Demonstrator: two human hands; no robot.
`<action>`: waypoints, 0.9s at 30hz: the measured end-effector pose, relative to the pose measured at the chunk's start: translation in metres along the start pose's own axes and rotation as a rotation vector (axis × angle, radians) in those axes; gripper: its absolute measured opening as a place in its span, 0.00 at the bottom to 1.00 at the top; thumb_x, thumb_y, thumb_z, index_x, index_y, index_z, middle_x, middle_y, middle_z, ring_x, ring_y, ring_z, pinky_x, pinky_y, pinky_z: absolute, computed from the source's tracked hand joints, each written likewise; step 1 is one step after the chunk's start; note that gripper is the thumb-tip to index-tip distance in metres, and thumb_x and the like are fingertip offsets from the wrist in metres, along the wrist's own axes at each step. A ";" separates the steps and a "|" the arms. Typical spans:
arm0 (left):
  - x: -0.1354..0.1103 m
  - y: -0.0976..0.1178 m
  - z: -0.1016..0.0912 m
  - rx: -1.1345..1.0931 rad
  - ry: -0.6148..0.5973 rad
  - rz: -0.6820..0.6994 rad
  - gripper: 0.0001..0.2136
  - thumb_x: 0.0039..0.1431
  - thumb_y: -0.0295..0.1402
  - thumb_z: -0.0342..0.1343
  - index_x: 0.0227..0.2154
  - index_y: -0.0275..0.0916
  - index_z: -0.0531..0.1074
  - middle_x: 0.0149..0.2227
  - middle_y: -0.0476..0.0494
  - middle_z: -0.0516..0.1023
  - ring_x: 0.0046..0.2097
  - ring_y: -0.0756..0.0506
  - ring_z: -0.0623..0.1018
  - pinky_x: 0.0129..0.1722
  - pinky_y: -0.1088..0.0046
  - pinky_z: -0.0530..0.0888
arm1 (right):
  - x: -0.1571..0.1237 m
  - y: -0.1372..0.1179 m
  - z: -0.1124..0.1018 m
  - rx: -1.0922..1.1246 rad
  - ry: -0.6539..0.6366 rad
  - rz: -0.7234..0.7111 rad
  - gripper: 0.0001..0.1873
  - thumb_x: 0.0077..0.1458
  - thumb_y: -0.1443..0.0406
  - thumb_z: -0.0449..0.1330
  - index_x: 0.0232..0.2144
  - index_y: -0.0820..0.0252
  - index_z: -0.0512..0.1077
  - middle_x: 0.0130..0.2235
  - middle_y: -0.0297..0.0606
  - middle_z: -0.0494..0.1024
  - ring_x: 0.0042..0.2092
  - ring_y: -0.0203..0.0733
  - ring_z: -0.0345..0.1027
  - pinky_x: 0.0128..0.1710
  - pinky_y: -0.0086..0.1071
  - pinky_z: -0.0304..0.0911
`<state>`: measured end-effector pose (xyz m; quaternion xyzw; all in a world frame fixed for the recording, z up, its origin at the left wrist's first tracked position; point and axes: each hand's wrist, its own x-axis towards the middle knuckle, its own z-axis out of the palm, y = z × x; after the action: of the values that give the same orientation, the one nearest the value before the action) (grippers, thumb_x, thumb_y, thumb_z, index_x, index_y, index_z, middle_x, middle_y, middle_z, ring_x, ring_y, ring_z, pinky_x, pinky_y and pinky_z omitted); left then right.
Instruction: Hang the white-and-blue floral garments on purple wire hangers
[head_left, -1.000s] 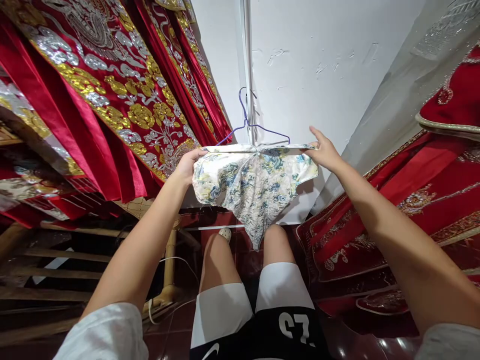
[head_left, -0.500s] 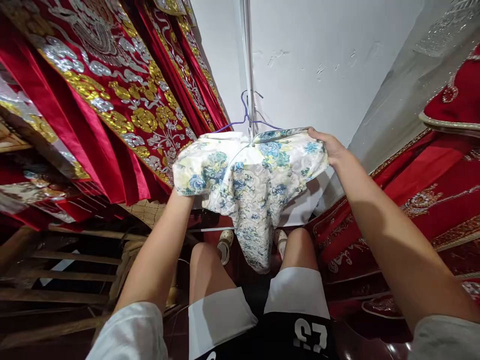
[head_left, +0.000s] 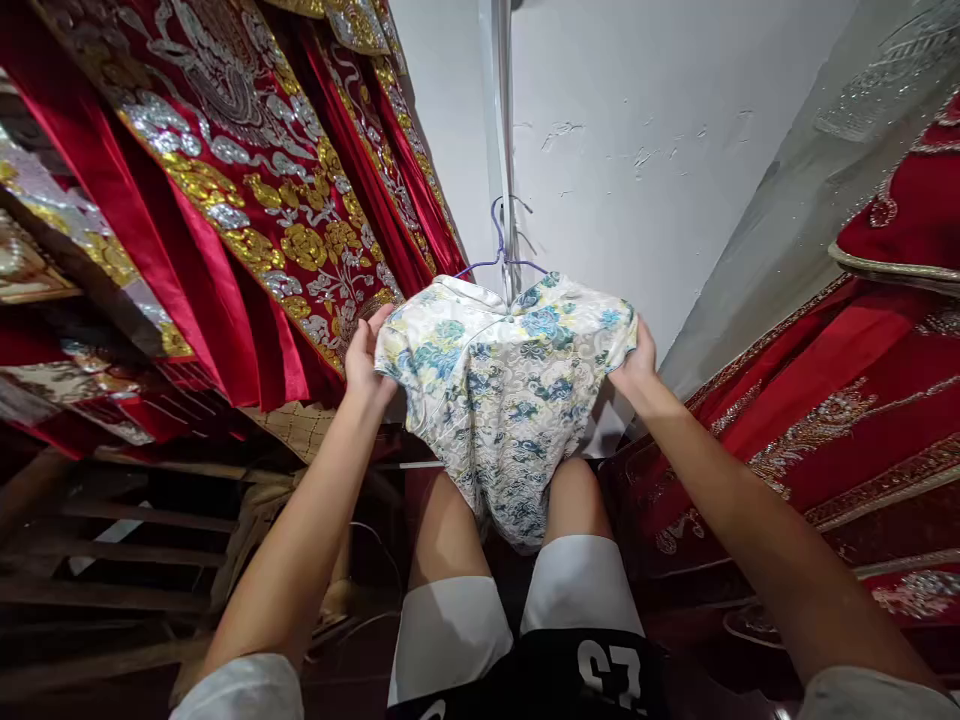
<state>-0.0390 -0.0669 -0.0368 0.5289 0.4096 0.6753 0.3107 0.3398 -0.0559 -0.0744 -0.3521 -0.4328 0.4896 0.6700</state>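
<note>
A small white dress with blue and yellow flowers (head_left: pixel 506 400) hangs on a purple wire hanger (head_left: pixel 501 245), hooked by a metal pole on the white wall. My left hand (head_left: pixel 367 355) grips the dress at its left shoulder. At the right shoulder, my right hand (head_left: pixel 636 362) is closed on the cloth. The skirt end droops between my knees.
Red garments with gold and silver embroidery (head_left: pixel 247 200) hang close on the left. More red embroidered cloth (head_left: pixel 847 420) lies on the right. A wooden frame (head_left: pixel 112 540) stands low on the left. A vertical metal pole (head_left: pixel 501 130) runs up the white wall.
Both hands have pulled the dress down over the hanger's shoulders, and the hanger wire is now mostly covered. My right hand moved from the top edge down to the right shoulder.
</note>
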 end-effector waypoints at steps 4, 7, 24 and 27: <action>0.004 0.008 -0.014 0.026 0.043 -0.004 0.19 0.54 0.47 0.65 0.42 0.38 0.79 0.39 0.42 0.81 0.38 0.44 0.79 0.38 0.69 0.76 | 0.040 -0.022 0.000 0.224 0.052 -0.036 0.17 0.59 0.47 0.60 0.36 0.53 0.73 0.32 0.36 0.80 0.43 0.46 0.79 0.43 0.41 0.76; 0.014 0.025 -0.012 0.166 -0.001 0.140 0.16 0.52 0.42 0.66 0.41 0.39 0.79 0.37 0.44 0.80 0.36 0.46 0.76 0.36 0.73 0.73 | 0.060 -0.054 0.006 0.144 -0.060 -0.072 0.17 0.59 0.47 0.61 0.35 0.53 0.73 0.29 0.36 0.79 0.42 0.48 0.79 0.43 0.43 0.76; -0.012 0.043 0.057 0.102 0.177 0.295 0.30 0.65 0.61 0.48 0.27 0.38 0.76 0.19 0.51 0.63 0.22 0.51 0.62 0.23 0.74 0.59 | -0.072 -0.065 0.067 -0.078 -0.911 -0.028 0.27 0.43 0.51 0.76 0.44 0.56 0.81 0.50 0.44 0.82 0.54 0.51 0.76 0.56 0.43 0.69; -0.026 0.045 0.074 0.026 0.149 0.218 0.31 0.64 0.62 0.47 0.25 0.38 0.75 0.20 0.49 0.66 0.23 0.50 0.66 0.23 0.73 0.62 | -0.071 -0.051 0.056 -0.080 -0.842 -0.125 0.38 0.47 0.40 0.69 0.54 0.52 0.77 0.62 0.46 0.75 0.66 0.57 0.63 0.67 0.50 0.58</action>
<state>0.0392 -0.0937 -0.0010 0.5224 0.3805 0.7371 0.1974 0.2957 -0.1358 -0.0240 -0.1202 -0.7078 0.5319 0.4490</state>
